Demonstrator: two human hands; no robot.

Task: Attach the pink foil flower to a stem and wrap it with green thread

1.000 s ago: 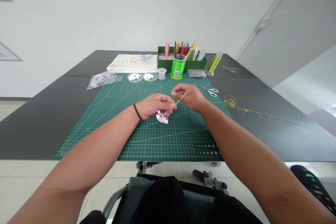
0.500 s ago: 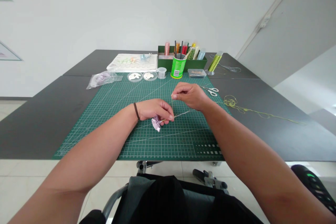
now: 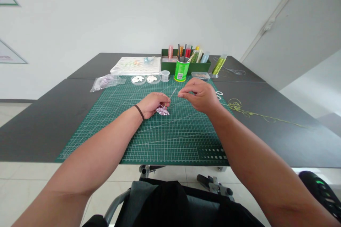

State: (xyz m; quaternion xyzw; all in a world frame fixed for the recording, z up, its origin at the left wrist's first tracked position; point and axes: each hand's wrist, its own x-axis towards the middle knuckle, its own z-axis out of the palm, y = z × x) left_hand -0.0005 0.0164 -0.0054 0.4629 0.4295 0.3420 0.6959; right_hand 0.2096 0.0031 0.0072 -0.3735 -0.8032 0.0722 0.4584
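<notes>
Black table (image 3: 45,127) before white wall (image 3: 80,25), green cutting mat (image 3: 170,145) on top. L hand (image 3: 152,104) grips pale pink flower (image 3: 162,111) at mat centre, wire stem (image 3: 172,94) long axis angled up-right; R hand (image 3: 198,95) half-curled, empty, just beside stem tip.

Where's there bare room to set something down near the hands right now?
Open green cutting mat runs from below the pink flower in the left hand and the right hand to the near edge. Dark tabletop lies bare left of the mat. The far edge is crowded: plastic dish, green cup, green box.
</notes>
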